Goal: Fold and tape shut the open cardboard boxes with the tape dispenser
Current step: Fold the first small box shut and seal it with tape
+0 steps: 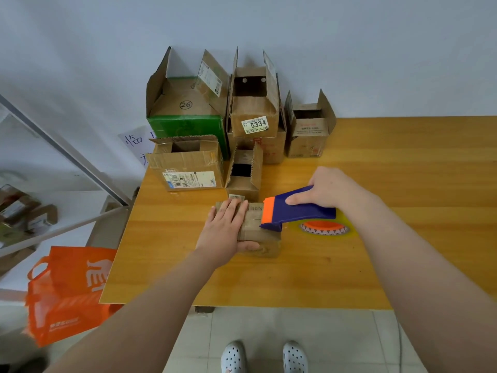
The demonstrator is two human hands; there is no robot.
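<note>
Left hand (224, 232) presses small box (265, 246), tape dispenser (298, 210) at its right

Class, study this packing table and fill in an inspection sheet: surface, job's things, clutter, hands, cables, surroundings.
Surface: wooden table, yellow-orange top.
Job's things: small cardboard box, flaps folded down; blue tape dispenser, front edge on that box's top; open boxes clustered at the far edge, among them a green box and a box labelled 5334.
Clutter: nothing seen.
Hands: left hand presses flat on the small cardboard box; right hand grips the tape dispenser.
Cables: thin cord-like line on the floor at right; cannot tell what it is.
Surroundings: orange bag on the floor at left; handwritten paper behind the boxes; white wall; tiled floor.
</note>
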